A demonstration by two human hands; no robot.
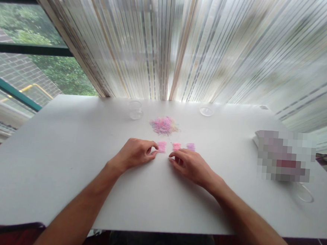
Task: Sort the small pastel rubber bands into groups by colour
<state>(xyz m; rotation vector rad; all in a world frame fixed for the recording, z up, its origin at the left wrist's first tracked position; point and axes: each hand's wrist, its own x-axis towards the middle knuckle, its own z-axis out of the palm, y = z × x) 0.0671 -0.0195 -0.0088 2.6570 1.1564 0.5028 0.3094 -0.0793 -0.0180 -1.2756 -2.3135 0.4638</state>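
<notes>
My left hand [139, 152] rests on the table at the left edge of a small block of pink thin pieces [162, 146]. Its thumb and index finger are curled together in a pinch; anything between the tips is too small to make out. My right hand [190, 165] is just below a coral-pink block [176, 146] and a lilac block [191, 146] of similar short strands, partly covering their lower edges. The right thumb and index tips are nearly together, and what they may hold cannot be made out. Behind lies a loose heap of mixed pastel strands [164, 126].
A clear round container [136, 111] stands at the back left of the white table [64, 175], and a clear round lid [206, 111] lies at the back right. A blurred-out packet [283, 155] with a loop lies on the right. Slatted blinds [163, 44] border the far edge.
</notes>
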